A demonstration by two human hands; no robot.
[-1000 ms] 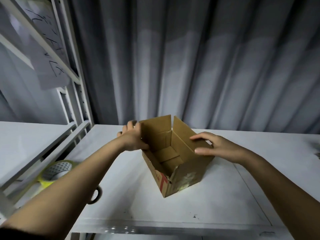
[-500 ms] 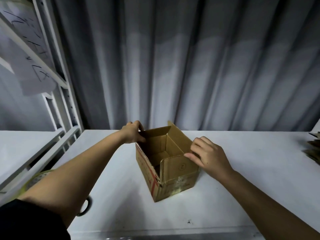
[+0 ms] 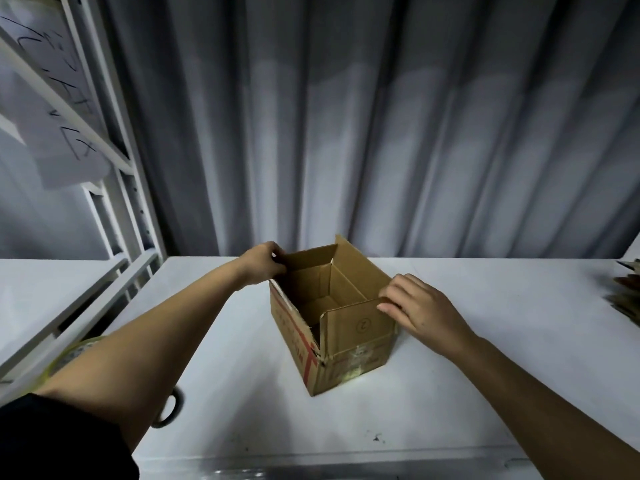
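Tape roll (image 3: 74,349) low left, flat cardboard (image 3: 627,292) far right, both well apart from the open box (image 3: 360,336) mid-table (image 3: 467,393). Pinching its far flap with the left grip (image 3: 261,265), clasping the near flap's corner with the right grip (image 3: 419,306), fingers curled.

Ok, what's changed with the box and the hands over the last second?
The cardboard box went from leaning to standing square on the table. The right hand left the right-side flap, came nearer the person and now pinches the top corner of the near flap. The left hand still grips the far-left flap; the box is still open.
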